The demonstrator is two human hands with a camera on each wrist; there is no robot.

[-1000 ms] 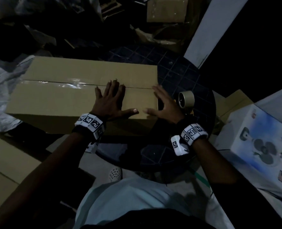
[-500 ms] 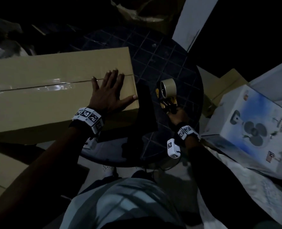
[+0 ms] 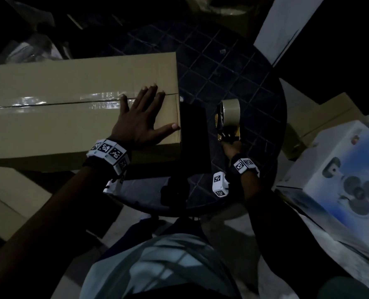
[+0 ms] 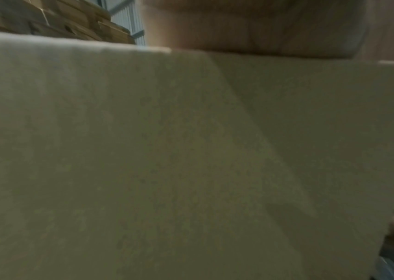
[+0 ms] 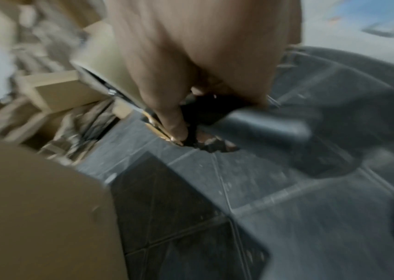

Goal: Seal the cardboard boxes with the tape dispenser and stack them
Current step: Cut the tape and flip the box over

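Dim rm, dark round table (image 3: 233, 67)

Head cam looks down; wrist cams close; share box (image 3: 71, 87).

Cardboard box (image 3: 67, 87) cut off at left frame edge, far from left-hand fingers (image 3: 151, 91). Right-hand fingers (image 5: 174, 121) motion-blurred in wrist view; tape dispenser (image 3: 230, 117) handle hidden beneath them.

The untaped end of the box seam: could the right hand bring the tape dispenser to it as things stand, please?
Probably yes: the right hand grips the tape dispenser just beside the cardboard box, bare table between; the left hand partly covers the seam.
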